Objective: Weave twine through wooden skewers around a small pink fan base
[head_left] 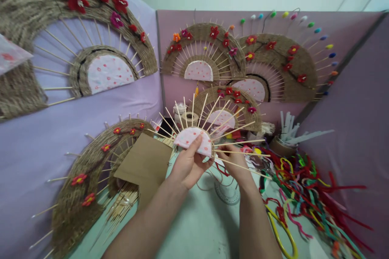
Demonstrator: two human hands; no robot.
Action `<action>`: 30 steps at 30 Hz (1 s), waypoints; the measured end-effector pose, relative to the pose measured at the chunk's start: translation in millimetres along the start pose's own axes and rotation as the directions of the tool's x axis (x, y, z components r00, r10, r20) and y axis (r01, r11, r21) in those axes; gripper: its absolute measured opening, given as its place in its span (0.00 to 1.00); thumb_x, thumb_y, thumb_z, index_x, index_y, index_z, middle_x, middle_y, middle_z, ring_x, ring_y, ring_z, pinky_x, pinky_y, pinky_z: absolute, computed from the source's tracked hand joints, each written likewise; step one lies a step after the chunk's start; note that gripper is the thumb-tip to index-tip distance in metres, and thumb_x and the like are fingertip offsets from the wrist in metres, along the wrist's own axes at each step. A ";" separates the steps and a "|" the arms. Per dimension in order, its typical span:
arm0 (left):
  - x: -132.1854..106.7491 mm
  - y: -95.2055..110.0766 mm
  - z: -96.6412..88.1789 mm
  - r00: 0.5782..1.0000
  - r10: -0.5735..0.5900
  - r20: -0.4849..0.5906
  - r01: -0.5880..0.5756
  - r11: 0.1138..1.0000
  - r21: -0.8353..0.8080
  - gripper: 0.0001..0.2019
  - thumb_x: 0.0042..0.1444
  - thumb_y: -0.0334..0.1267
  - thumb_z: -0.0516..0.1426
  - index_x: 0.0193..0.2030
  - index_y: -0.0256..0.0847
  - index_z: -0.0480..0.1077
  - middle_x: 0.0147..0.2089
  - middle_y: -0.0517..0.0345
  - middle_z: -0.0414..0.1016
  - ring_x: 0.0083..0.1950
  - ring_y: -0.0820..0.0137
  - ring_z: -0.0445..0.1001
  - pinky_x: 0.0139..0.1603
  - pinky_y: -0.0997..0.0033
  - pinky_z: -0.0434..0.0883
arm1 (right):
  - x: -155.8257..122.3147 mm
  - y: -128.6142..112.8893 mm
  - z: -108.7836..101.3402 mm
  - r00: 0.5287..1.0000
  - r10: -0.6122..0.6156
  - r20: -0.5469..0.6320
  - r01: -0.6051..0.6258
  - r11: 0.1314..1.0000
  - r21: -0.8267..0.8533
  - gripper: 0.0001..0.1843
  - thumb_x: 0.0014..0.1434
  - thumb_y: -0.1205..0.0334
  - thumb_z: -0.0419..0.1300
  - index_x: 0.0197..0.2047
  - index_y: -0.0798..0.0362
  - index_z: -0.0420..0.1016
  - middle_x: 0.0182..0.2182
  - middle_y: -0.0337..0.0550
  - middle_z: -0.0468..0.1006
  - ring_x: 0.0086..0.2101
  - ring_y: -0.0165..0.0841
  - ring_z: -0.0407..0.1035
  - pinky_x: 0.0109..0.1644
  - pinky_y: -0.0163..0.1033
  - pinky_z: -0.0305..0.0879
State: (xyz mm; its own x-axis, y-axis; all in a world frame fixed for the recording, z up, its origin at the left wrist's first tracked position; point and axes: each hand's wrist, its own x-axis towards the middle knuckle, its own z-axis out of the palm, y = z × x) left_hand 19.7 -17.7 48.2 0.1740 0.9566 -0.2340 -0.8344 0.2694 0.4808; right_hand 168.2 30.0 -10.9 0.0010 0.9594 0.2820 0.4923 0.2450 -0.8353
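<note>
My left hand (188, 166) grips a half-round fan piece (185, 137) covered in white cloth with red and pink dots, thumb on its front and fingers behind. Thin wooden sticks (207, 110) fan out from its curved edge. At its right end, my right hand (235, 164) is closed among the lowest sticks. Its fingertips are partly hidden behind them, and I cannot make out what they pinch. Below the hands, a thin loop of twine (206, 189) hangs or lies over the table, beside a clear protractor (227, 194).
Finished twine fans (203, 32) with red flowers hang on the panels. Another fan (69, 206), brown cardboard (142, 166) and a stick bundle (123, 202) lie left. Right are pipe cleaners (316, 194), yellow-handled scissors (282, 230) and a tub of white strips (282, 145). A twine roll (190, 118) stands behind.
</note>
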 end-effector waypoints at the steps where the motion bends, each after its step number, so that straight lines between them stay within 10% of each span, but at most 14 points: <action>1: -1.1 -0.5 -0.4 0.999 -0.049 0.010 0.048 0.999 0.014 0.07 0.53 0.36 0.61 0.38 0.37 0.71 0.34 0.57 0.75 0.33 0.72 0.72 0.36 0.66 0.72 | 0.7 0.8 -1.7 0.999 0.005 -0.040 -0.005 1.000 0.009 0.09 0.51 0.56 0.56 0.27 0.53 0.70 0.23 0.41 0.74 0.25 0.33 0.66 0.29 0.36 0.58; 20: 3.0 5.9 -7.9 0.972 -0.230 0.051 0.224 0.969 0.100 0.07 0.54 0.36 0.60 0.37 0.35 0.70 0.36 0.53 0.74 0.37 0.69 0.73 0.47 0.52 0.70 | 5.5 12.9 -25.1 0.964 0.071 -0.258 -0.042 0.993 0.114 0.14 0.46 0.50 0.61 0.26 0.54 0.70 0.22 0.42 0.73 0.25 0.34 0.66 0.30 0.38 0.60; 30: 4.4 9.9 -8.0 0.969 -0.242 0.044 0.237 0.967 0.090 0.06 0.54 0.36 0.59 0.37 0.36 0.70 0.34 0.54 0.74 0.33 0.71 0.72 0.38 0.61 0.71 | 2.8 12.7 -32.1 0.963 0.070 -0.259 -0.028 0.986 0.162 0.16 0.46 0.48 0.62 0.26 0.54 0.70 0.21 0.41 0.73 0.24 0.32 0.64 0.28 0.36 0.58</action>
State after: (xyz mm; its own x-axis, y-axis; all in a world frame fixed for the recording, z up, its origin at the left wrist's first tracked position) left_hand 8.0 -11.7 45.2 0.3935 0.8670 -0.3057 -0.7188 0.4975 0.4856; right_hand 202.4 31.3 -5.6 0.2610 0.9051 0.3356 0.3446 0.2374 -0.9083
